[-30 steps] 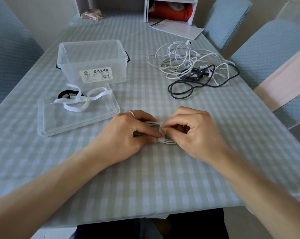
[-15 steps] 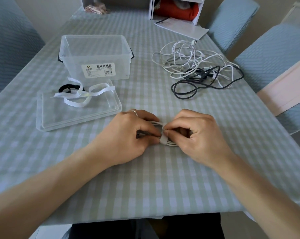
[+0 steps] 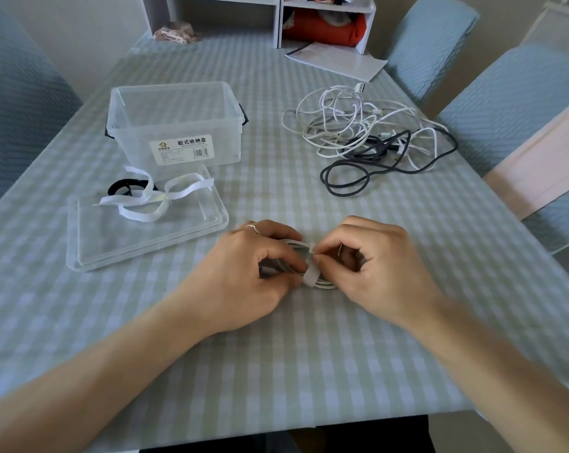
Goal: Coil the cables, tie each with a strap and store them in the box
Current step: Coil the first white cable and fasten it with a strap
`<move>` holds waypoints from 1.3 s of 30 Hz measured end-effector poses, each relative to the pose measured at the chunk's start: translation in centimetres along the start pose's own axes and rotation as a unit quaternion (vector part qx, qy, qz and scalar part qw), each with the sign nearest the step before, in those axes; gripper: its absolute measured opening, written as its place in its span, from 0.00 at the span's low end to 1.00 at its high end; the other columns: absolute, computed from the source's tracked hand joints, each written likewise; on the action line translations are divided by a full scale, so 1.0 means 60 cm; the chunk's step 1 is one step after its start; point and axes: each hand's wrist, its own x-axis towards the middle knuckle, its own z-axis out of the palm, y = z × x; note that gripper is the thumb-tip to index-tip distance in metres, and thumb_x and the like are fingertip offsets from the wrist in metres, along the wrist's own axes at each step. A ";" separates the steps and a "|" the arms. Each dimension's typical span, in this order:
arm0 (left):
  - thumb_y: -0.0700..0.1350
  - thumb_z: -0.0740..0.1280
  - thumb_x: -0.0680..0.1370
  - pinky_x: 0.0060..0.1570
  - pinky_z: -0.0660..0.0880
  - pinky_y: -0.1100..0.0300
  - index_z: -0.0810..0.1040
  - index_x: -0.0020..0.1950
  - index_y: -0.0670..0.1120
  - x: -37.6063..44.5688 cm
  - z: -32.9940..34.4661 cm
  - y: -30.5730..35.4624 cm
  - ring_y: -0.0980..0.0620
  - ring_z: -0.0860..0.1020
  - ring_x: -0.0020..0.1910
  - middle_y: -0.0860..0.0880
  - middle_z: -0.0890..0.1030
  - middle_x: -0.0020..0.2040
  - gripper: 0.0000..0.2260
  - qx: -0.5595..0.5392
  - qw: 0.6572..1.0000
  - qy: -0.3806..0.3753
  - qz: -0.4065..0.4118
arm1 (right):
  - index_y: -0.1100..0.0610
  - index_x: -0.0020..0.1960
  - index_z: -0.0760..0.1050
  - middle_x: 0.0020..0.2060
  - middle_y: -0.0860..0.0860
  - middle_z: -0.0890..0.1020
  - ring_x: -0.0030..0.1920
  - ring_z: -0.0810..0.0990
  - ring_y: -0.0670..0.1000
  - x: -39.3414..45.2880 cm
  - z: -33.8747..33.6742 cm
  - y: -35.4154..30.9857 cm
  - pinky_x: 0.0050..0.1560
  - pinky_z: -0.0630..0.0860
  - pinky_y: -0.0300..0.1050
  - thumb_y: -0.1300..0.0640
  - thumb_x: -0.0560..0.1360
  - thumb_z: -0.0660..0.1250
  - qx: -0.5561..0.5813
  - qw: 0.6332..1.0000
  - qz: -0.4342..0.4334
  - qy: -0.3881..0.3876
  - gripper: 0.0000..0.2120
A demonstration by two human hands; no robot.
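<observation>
The left hand (image 3: 243,266) grips a coiled white cable (image 3: 322,283) low over the tabletop (image 3: 309,354), while the right hand (image 3: 374,266) pinches the white strap (image 3: 310,268) wrapped around it. If either pinch loosens, the strap could spring open and the coil unwind. The box (image 3: 175,125) stands open, well apart beyond the lid (image 3: 139,237), with loose cables (image 3: 368,135) waiting.

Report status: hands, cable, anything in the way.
Left hand grips coiled cable. Right hand pinches strap around it. Box open, nothing blocking.
</observation>
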 end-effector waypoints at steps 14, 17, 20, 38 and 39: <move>0.47 0.74 0.74 0.43 0.68 0.76 0.84 0.35 0.49 0.011 0.018 0.032 0.66 0.77 0.49 0.63 0.79 0.54 0.08 -0.031 0.992 0.018 -0.122 | 0.52 0.42 0.83 0.36 0.44 0.82 0.34 0.81 0.48 0.000 -0.006 -0.002 0.34 0.73 0.36 0.62 0.72 0.75 0.092 0.994 0.060 0.010 0.05; 0.44 0.74 0.73 0.39 0.71 0.69 0.84 0.34 0.46 0.016 0.020 0.040 0.63 0.77 0.45 0.62 0.79 0.52 0.08 -0.061 0.987 0.027 -0.149 | 0.52 0.42 0.83 0.36 0.44 0.83 0.36 0.82 0.48 -0.001 -0.007 -0.004 0.36 0.75 0.40 0.62 0.72 0.75 0.098 0.993 0.058 0.020 0.05; 0.39 0.72 0.72 0.38 0.70 0.65 0.83 0.34 0.41 0.023 0.019 0.050 0.59 0.77 0.44 0.56 0.79 0.46 0.07 -0.066 0.986 0.034 -0.151 | 0.53 0.43 0.84 0.36 0.43 0.82 0.37 0.81 0.46 -0.006 -0.011 -0.004 0.37 0.74 0.37 0.61 0.72 0.76 0.081 0.995 0.040 0.033 0.04; 0.38 0.70 0.75 0.28 0.66 0.69 0.83 0.36 0.47 0.023 0.021 0.049 0.59 0.72 0.28 0.56 0.76 0.30 0.09 -0.133 0.971 0.098 -0.172 | 0.59 0.46 0.85 0.41 0.49 0.82 0.38 0.81 0.45 -0.013 0.004 -0.015 0.36 0.76 0.43 0.60 0.76 0.70 0.011 0.993 -0.094 0.070 0.05; 0.40 0.71 0.75 0.27 0.64 0.70 0.81 0.35 0.49 0.024 0.021 0.047 0.60 0.70 0.26 0.57 0.73 0.28 0.10 -0.134 0.970 0.096 -0.177 | 0.59 0.47 0.85 0.41 0.49 0.82 0.38 0.81 0.45 -0.012 0.004 -0.013 0.36 0.76 0.43 0.61 0.76 0.71 0.006 0.993 -0.094 0.076 0.04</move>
